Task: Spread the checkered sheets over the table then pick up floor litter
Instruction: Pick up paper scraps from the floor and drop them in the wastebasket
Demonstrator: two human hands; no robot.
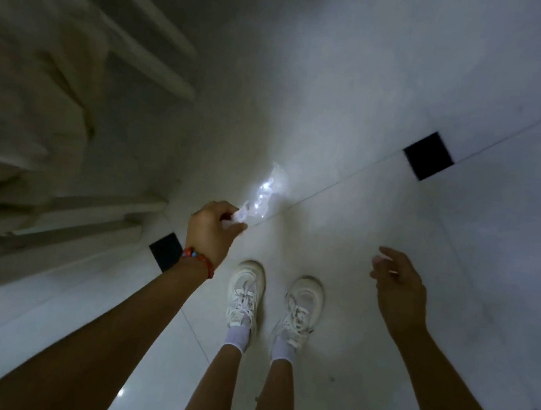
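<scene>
Two hands hang over a pale tiled floor (396, 220), and everything here is placed against the clear plastic wrapper (269, 192), the piece of litter in play. Largest first: the floor spreads all round the wrapper, glossy white tiles with small black squares (428, 155) set at the joints, one off to the wrapper's right and farther away, another (165, 251) on its near left. To the wrapper's left a cream cloth (29, 79) hangs blurred beside pale furniture rails (153, 40); whether it is a checkered sheet cannot be told. Nearer the person than the wrapper stand two white trainers (246, 292).

The left hand (213, 232), a red bead bracelet (197, 260) at its wrist, pinches the wrapper's near end between thumb and curled fingertips. The wrapper's long axis runs away from those fingers, up and slightly right; whether its far end touches the floor cannot be told. The right hand (400, 289) is well to the wrapper's right, fingers loosely spread, holding nothing. Judging by this, the litter step is in hand, and the left hand need only lift.
</scene>
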